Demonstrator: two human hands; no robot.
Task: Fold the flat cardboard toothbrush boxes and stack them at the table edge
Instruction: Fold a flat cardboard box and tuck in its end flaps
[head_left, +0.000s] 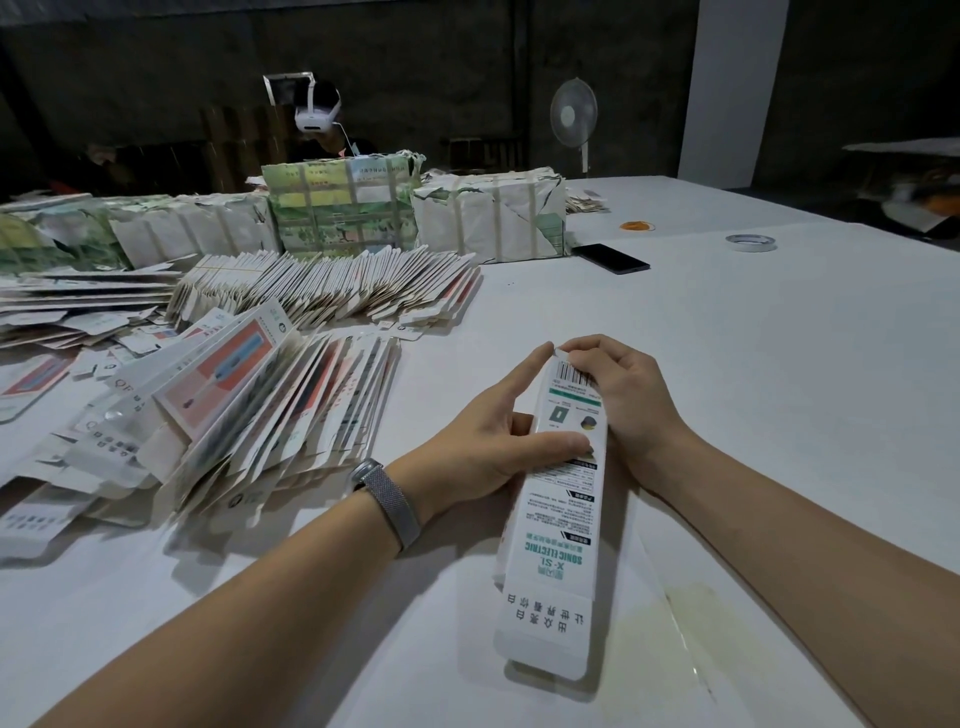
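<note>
**Cardboard box in both hands, one held, many flat**

White cardboard toothbrush box (563, 499): one, held on the table (753, 364), long axis running from near edge away, barcode end far. Left hand (488, 441) grips its left side, thumb pressed on the printed face. Right hand (621, 395) pinches the far flap. Left of the box: two fanned rows of flat boxes (291, 410). Beyond them, three taped bundles (488, 218). Right of the bundles: one phone (610, 258), one tape roll (750, 242).

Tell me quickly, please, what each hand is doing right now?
Left hand: holds the toothbrush box, thumb across it.
Right hand: pinches the box's far flap.
</note>
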